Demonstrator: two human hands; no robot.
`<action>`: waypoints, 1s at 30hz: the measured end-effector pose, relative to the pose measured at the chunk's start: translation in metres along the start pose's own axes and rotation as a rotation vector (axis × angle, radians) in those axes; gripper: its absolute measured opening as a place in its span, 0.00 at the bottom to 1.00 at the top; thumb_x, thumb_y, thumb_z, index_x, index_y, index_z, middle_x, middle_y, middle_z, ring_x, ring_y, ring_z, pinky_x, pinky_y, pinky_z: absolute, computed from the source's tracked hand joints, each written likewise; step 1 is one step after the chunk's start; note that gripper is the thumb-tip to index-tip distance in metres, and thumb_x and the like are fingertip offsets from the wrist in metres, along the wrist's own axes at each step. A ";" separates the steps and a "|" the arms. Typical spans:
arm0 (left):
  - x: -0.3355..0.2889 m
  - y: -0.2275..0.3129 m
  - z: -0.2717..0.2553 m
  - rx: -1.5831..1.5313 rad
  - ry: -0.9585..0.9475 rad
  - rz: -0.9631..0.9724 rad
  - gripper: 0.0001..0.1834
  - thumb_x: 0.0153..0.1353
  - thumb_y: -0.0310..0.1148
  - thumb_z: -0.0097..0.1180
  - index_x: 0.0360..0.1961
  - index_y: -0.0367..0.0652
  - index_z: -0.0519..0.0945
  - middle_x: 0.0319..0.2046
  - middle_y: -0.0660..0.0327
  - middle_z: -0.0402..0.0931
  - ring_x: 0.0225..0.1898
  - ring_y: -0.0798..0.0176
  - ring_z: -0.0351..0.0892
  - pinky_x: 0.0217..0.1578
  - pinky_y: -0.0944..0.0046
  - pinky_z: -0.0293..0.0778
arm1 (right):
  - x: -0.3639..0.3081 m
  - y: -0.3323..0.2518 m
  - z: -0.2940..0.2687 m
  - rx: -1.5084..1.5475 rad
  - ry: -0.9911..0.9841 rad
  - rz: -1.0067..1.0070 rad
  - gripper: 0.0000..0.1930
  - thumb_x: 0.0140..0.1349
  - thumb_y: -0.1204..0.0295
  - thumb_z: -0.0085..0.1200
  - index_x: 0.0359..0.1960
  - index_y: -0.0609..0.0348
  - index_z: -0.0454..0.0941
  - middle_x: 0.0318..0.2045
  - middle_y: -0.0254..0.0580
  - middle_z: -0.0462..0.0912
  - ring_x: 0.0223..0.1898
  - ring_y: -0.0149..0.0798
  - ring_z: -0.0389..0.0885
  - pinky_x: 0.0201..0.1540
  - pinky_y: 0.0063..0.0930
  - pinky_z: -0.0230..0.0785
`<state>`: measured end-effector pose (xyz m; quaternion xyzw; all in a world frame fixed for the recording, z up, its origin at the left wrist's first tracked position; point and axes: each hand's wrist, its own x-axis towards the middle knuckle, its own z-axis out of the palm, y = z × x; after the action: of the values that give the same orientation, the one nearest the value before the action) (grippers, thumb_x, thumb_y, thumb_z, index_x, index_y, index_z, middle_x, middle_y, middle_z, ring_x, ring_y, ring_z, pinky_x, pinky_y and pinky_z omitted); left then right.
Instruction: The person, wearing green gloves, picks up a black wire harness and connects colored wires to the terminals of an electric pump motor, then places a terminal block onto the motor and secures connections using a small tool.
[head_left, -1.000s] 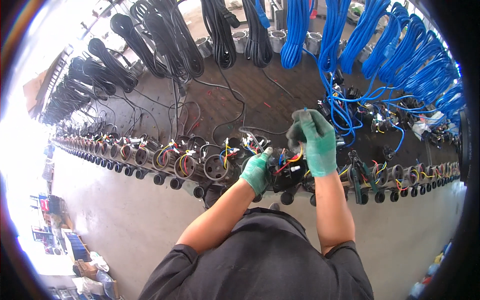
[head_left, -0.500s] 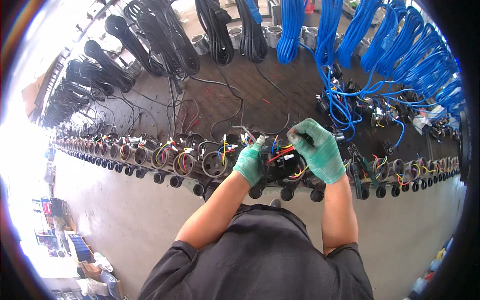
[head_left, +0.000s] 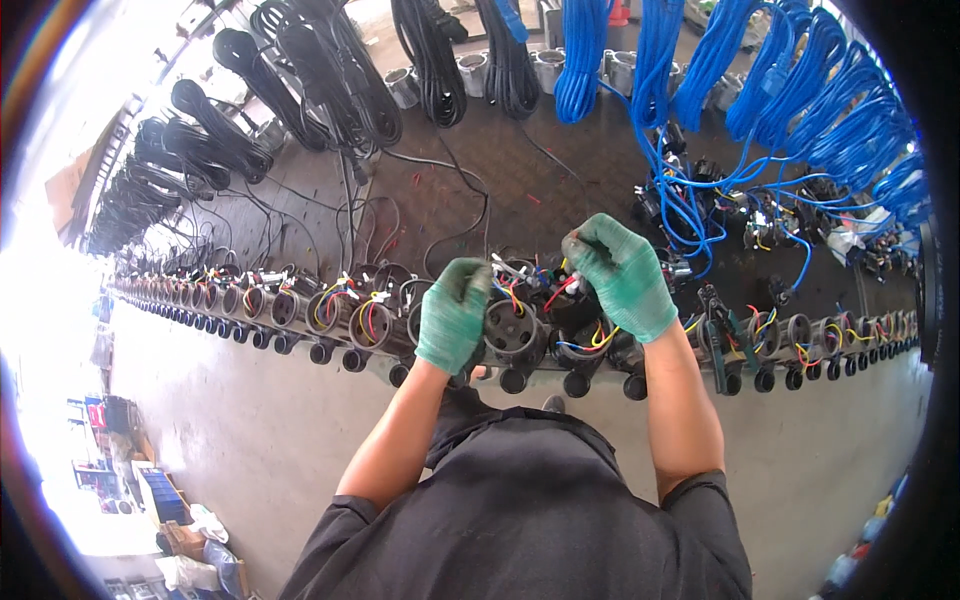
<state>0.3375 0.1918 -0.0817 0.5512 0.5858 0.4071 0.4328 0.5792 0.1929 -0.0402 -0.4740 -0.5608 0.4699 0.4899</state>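
Both my hands wear green gloves. My left hand (head_left: 452, 318) is closed just left of a round dark motor housing (head_left: 512, 332) at the bench's front edge; whatever its curled fingers hold is hidden. Several coloured wires (head_left: 512, 292) stick up from that housing, with white connectors beside my left fingertips. My right hand (head_left: 626, 278) pinches above and to the right, over red wires (head_left: 562, 292) with white ends; I cannot make out what is between thumb and fingers. Below it, yellow and blue wires (head_left: 598, 340) spill from another housing.
A long row of similar housings runs along the bench edge both ways. Green-handled pliers (head_left: 722, 340) stand right of my right hand. Black cable coils (head_left: 430, 70) and blue cable coils (head_left: 580, 65) hang at the back. Tangled blue cables and wired parts (head_left: 690, 215) lie back right.
My left hand has moved left, uncovering the housing with coloured wires, and its fingers have curled. My right hand has shifted slightly left and up, off the red wires.
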 end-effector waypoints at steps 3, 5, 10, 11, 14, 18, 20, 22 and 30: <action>-0.018 0.033 0.011 -0.127 -0.220 0.127 0.18 0.76 0.35 0.55 0.62 0.41 0.81 0.38 0.65 0.81 0.36 0.75 0.75 0.39 0.71 0.74 | 0.005 0.006 0.005 -0.126 -0.051 -0.133 0.04 0.71 0.75 0.64 0.40 0.62 0.85 0.29 0.29 0.80 0.31 0.27 0.80 0.37 0.24 0.74; -0.012 0.045 0.016 -0.106 -0.264 0.103 0.20 0.75 0.37 0.55 0.63 0.40 0.80 0.40 0.65 0.82 0.38 0.75 0.77 0.41 0.71 0.75 | 0.011 0.007 0.006 -0.256 -0.083 -0.313 0.03 0.68 0.76 0.66 0.40 0.61 0.86 0.31 0.34 0.82 0.33 0.33 0.82 0.39 0.28 0.75; 0.021 0.018 0.021 -0.577 -0.556 -0.235 0.19 0.73 0.37 0.61 0.59 0.39 0.81 0.42 0.63 0.84 0.40 0.69 0.83 0.42 0.66 0.81 | 0.021 0.001 0.010 -0.462 -0.162 -0.543 0.05 0.61 0.78 0.69 0.38 0.59 0.87 0.37 0.42 0.81 0.37 0.46 0.84 0.41 0.38 0.77; 0.024 0.013 0.022 -0.656 -0.593 -0.253 0.18 0.74 0.36 0.61 0.60 0.38 0.80 0.44 0.61 0.84 0.42 0.66 0.85 0.44 0.64 0.83 | 0.020 0.001 0.011 -0.465 -0.165 -0.522 0.05 0.61 0.79 0.68 0.38 0.60 0.87 0.38 0.43 0.81 0.36 0.47 0.83 0.41 0.38 0.77; 0.024 0.014 0.025 -0.748 -0.676 -0.266 0.18 0.75 0.35 0.60 0.61 0.38 0.78 0.48 0.57 0.85 0.47 0.60 0.87 0.49 0.60 0.85 | 0.022 0.013 0.012 -0.435 -0.077 -0.540 0.04 0.62 0.79 0.67 0.38 0.61 0.87 0.37 0.43 0.81 0.36 0.47 0.83 0.42 0.38 0.77; 0.020 0.018 0.041 -0.728 -0.691 -0.198 0.18 0.77 0.35 0.57 0.61 0.36 0.77 0.51 0.53 0.84 0.52 0.54 0.88 0.55 0.54 0.86 | 0.006 0.016 0.010 -0.291 0.069 -0.380 0.04 0.63 0.76 0.68 0.37 0.62 0.87 0.33 0.41 0.82 0.35 0.40 0.83 0.41 0.33 0.75; 0.021 0.011 0.046 -0.756 -0.693 -0.178 0.15 0.77 0.34 0.56 0.58 0.35 0.77 0.49 0.54 0.84 0.52 0.56 0.87 0.55 0.56 0.85 | -0.005 -0.002 0.002 -0.249 0.182 -0.287 0.06 0.67 0.73 0.66 0.36 0.64 0.87 0.32 0.38 0.82 0.35 0.32 0.81 0.40 0.29 0.73; 0.019 -0.003 0.050 -0.562 -0.597 -0.070 0.15 0.80 0.33 0.51 0.60 0.36 0.76 0.51 0.53 0.85 0.56 0.57 0.86 0.58 0.56 0.84 | -0.015 -0.007 -0.019 -0.353 0.271 -0.312 0.05 0.67 0.74 0.65 0.37 0.62 0.86 0.33 0.37 0.82 0.33 0.30 0.81 0.40 0.28 0.73; 0.012 -0.046 0.078 0.021 -0.432 0.199 0.08 0.78 0.29 0.54 0.52 0.39 0.80 0.40 0.64 0.83 0.41 0.74 0.75 0.45 0.68 0.75 | -0.072 0.069 -0.071 -1.270 -0.307 -0.275 0.18 0.53 0.77 0.66 0.47 0.53 0.87 0.49 0.43 0.86 0.62 0.54 0.80 0.62 0.43 0.77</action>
<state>0.3984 0.2007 -0.1489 0.6850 0.4267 0.3144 0.4999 0.6600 0.1332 -0.1105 -0.5223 -0.8473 0.0437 0.0856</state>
